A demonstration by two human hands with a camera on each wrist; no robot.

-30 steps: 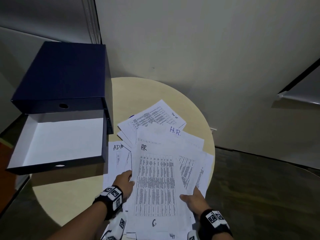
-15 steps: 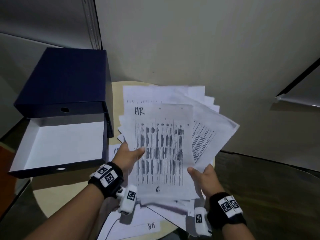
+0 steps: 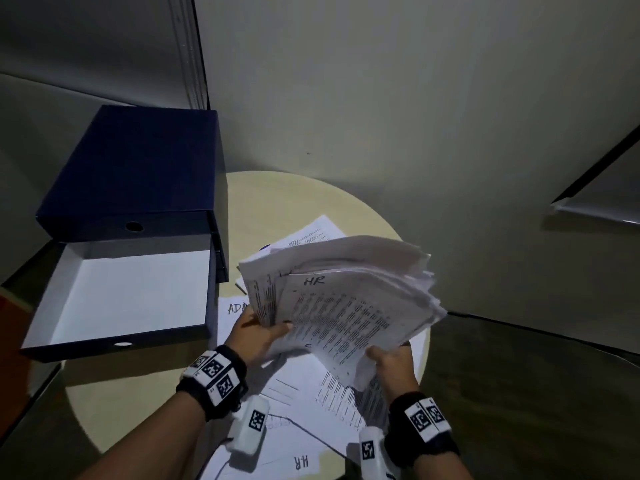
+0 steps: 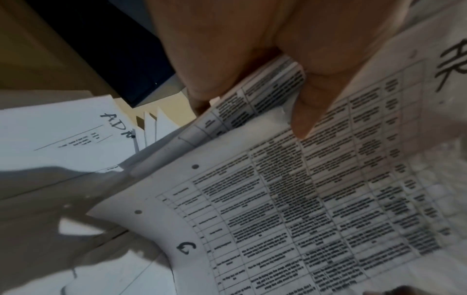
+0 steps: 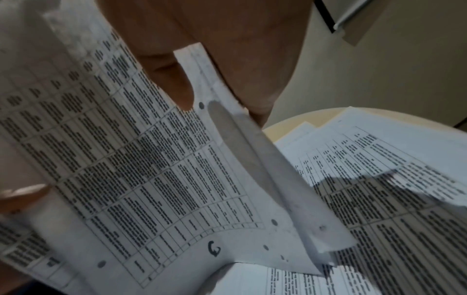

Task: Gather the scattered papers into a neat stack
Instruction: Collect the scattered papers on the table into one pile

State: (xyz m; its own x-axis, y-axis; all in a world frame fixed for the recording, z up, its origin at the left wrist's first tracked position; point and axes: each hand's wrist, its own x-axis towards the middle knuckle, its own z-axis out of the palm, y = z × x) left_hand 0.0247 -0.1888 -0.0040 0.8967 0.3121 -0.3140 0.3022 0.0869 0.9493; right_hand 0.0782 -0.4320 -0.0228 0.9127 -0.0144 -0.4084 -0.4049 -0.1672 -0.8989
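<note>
While both hands gripped a loose bundle of papers (image 3: 349, 303) above the round counter (image 3: 284, 199), its sheets fanned out unevenly at the far edge. The left hand (image 3: 258, 336) pinched the bundle's near left side, thumb on top and fingers curled beneath; the right hand (image 3: 393, 367) clasped the lower right corner the same way. On top lay a printed table marked "HR" (a handwritten "G" showed at its foot in the wrist views). Several more sheets (image 3: 298, 386) lay scattered on the counter under the hands, one lettered "AD" (image 3: 233, 310) beside an open dark blue box (image 3: 131, 237) at the left, another near the counter's far side (image 3: 311, 230).

The risk, as it appeared, lay in the bundle's ragged state: gripped only at two near corners and bowed in the middle, inner sheets could slip out of the sagging far edge if it tilted further, scattering again or sliding off the counter's rim. Corners already curled under the right thumb might crease when the edges were tapped square.
</note>
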